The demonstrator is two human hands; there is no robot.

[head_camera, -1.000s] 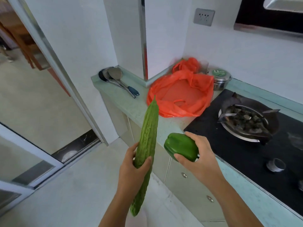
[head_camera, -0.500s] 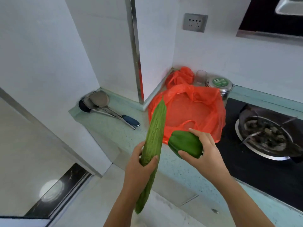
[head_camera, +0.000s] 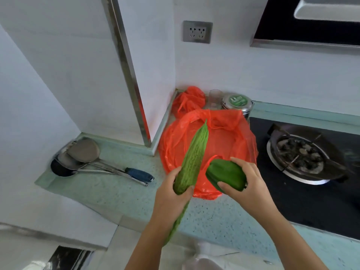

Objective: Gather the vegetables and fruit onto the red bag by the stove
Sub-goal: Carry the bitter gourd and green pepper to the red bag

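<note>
A red plastic bag (head_camera: 229, 145) lies spread flat on the pale green counter, just left of the stove (head_camera: 303, 191). My left hand (head_camera: 173, 193) grips a long bumpy bitter gourd (head_camera: 193, 154) near its middle; its pointed tip reaches over the bag. My right hand (head_camera: 247, 184) holds a green bell pepper (head_camera: 226, 175) above the bag's near edge. Both vegetables are in the air, side by side.
Ladles and a spatula with a blue handle (head_camera: 89, 158) lie on the counter (head_camera: 116, 191) to the left. A crumpled red bag (head_camera: 188, 100), a glass (head_camera: 214, 97) and a steel tin (head_camera: 237, 103) stand behind. A burner (head_camera: 300, 156) is at right.
I have come closer to the counter. Both hands moved forward with the gourd and the pepper, which now hang over the red bag's near edge.
</note>
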